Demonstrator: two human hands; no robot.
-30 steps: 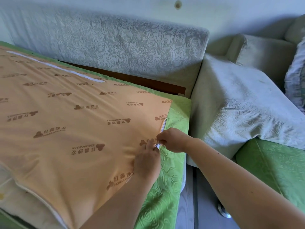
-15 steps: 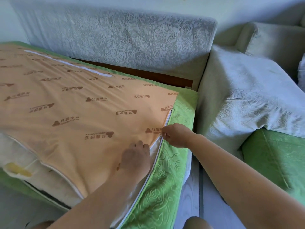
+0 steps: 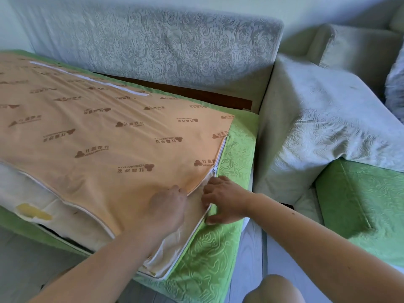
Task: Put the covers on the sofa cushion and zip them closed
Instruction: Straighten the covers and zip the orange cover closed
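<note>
We see the sofa cushion (image 3: 109, 149) lying across the seat of the sofa (image 3: 175, 51), its right end close to the grey corner section and its front edge hanging out toward us. The orange panel (image 3: 131, 182) faces up, and the green cover (image 3: 207, 248) wraps the right end and the near corner. Along that right end the zipper (image 3: 221, 154) is joined from the far corner down to the slider (image 3: 215, 169). Nearer us it gapes and shows pale lining. Our left hand (image 3: 168, 206) pinches the orange panel at its edge, fingers curled into the cloth. Our right hand (image 3: 225, 200), just beside it across the gap, grips the green cover at its zipper edge, index tip near the slider.
</note>
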